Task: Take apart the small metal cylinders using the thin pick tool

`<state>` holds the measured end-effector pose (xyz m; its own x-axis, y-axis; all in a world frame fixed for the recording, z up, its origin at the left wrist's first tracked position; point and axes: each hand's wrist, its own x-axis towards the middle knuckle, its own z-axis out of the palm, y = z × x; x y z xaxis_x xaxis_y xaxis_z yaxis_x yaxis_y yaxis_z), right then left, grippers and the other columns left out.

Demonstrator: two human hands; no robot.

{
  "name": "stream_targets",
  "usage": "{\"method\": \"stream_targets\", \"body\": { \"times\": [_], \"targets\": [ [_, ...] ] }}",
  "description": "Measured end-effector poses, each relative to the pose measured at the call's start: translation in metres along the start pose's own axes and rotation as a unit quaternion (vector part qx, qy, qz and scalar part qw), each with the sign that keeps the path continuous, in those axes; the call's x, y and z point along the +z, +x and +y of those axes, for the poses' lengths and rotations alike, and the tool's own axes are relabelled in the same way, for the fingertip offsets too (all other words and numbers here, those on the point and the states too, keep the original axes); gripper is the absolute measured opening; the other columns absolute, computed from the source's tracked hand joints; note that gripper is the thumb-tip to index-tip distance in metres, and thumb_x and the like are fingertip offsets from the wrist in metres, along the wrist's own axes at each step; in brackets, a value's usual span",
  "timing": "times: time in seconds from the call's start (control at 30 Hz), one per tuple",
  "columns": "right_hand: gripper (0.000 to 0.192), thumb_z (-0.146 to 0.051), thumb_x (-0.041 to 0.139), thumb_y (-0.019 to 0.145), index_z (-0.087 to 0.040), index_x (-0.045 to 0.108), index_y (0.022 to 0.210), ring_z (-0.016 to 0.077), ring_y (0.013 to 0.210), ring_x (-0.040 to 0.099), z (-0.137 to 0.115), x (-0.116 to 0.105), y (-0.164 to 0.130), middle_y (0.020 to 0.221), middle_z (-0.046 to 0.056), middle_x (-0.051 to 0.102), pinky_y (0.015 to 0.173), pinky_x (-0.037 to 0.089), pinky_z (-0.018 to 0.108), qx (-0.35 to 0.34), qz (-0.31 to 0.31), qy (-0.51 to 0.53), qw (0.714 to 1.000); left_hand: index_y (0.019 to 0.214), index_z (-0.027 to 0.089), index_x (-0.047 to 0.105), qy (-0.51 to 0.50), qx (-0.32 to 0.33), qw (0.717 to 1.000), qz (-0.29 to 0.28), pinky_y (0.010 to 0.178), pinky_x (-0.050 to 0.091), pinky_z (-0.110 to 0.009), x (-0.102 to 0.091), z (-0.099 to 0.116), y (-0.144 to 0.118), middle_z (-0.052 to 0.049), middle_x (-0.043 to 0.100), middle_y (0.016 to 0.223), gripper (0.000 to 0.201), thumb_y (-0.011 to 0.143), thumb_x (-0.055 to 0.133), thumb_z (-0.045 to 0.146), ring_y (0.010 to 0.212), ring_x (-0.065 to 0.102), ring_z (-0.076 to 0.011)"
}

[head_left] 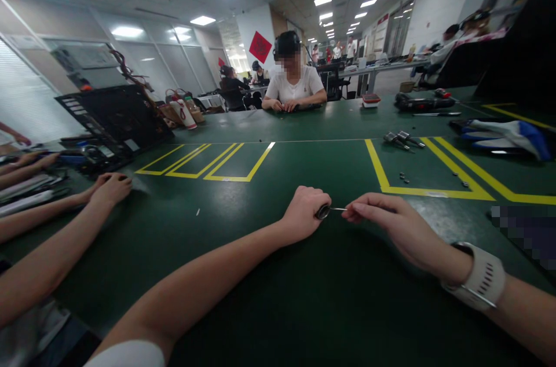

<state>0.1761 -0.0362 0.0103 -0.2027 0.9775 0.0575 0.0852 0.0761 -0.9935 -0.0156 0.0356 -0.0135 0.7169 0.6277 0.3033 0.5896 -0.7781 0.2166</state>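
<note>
the left hand (304, 212) is clenched around a small dark metal tool (324, 212), its round end showing at the fist. a thin metal rod (337, 209) runs right from it, and the right hand (384, 222) pinches the rod's other end between thumb and fingertips. both hands rest on the green table (269, 251), near the middle. a co-worker's hand (110, 188) lies curled at the left. small screws (405, 178) lie farther right, inside yellow lines (434, 190).
</note>
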Motion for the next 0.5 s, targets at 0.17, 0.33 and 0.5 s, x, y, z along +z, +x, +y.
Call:
{"method": "stream_targets", "body": {
  "times": [0.17,0.33,0.5],
  "targets": [
    [0.018,-0.032,0.061,0.080,-0.016,0.068,0.083,0.0198,0.085,0.063,0.0080,-0.0064,0.0036,0.088,0.008,0.069,0.082,0.047,0.038,0.058,0.001,0.133,0.989,0.074,0.015,0.055,-0.041,-0.029,0.999,0.017,0.072,0.035,-0.029,0.0012,-0.0029,0.0023,0.001,0.057,0.072,0.006,0.076,0.050,0.011,0.070,0.051,-0.0133],
    [0.019,-0.033,0.061,0.080,-0.016,0.068,0.085,0.0203,0.087,0.063,0.0085,-0.0065,0.0027,0.091,0.008,0.069,0.083,0.048,0.038,0.063,-0.001,0.156,0.986,0.070,0.015,0.054,-0.131,-0.080,0.988,0.025,0.064,0.038,-0.024,0.0023,-0.0068,0.0046,0.002,0.054,0.069,0.005,0.073,0.053,0.011,0.066,0.050,-0.0115],
    [0.021,-0.035,0.060,0.082,-0.016,0.067,0.088,0.0207,0.090,0.063,0.0097,-0.0055,0.0019,0.094,0.008,0.069,0.085,0.047,0.039,0.055,0.006,0.152,0.987,0.070,0.015,0.052,-0.205,-0.099,0.973,0.041,0.061,0.038,-0.023,0.0035,-0.0081,0.0053,0.004,0.051,0.068,0.006,0.071,0.056,0.012,0.064,0.048,-0.0104]
  ]
}}
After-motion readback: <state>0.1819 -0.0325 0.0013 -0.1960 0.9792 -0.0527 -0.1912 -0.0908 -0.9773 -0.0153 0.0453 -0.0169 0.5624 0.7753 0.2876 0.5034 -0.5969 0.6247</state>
